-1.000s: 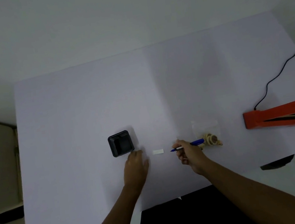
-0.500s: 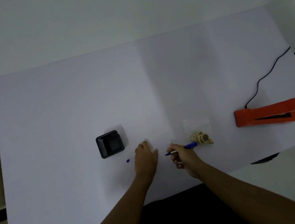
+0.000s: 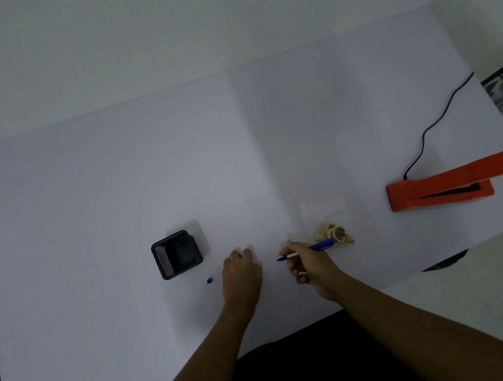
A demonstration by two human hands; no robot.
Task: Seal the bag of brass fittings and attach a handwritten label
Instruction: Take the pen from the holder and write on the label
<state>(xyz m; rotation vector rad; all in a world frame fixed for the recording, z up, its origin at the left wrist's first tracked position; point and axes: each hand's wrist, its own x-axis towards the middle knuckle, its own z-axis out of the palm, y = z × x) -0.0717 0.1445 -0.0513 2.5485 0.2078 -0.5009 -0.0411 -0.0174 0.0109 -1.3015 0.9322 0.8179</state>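
Note:
A clear bag [image 3: 324, 213] lies flat on the white table, with brass fittings [image 3: 333, 232] bunched at its near end. My right hand [image 3: 310, 263] grips a blue pen [image 3: 314, 247] just in front of the bag, the tip pointing left. My left hand [image 3: 240, 270] rests palm down on the table a short way left of the pen tip, fingers together. It covers the small white label, which is hidden apart from a pale edge at the fingertips. The blue pen cap [image 3: 209, 280] lies to the left of that hand.
A black square holder [image 3: 176, 254] stands left of my hands. An orange heat sealer [image 3: 452, 186] sits at the right, jaw open, its black cord [image 3: 432, 126] running to the table's far right edge. The table's near edge is close to my forearms.
My left hand slid right from beside the black holder onto the white label, uncovering the pen cap. The right hand with the pen stayed in front of the bag. The view shifted.

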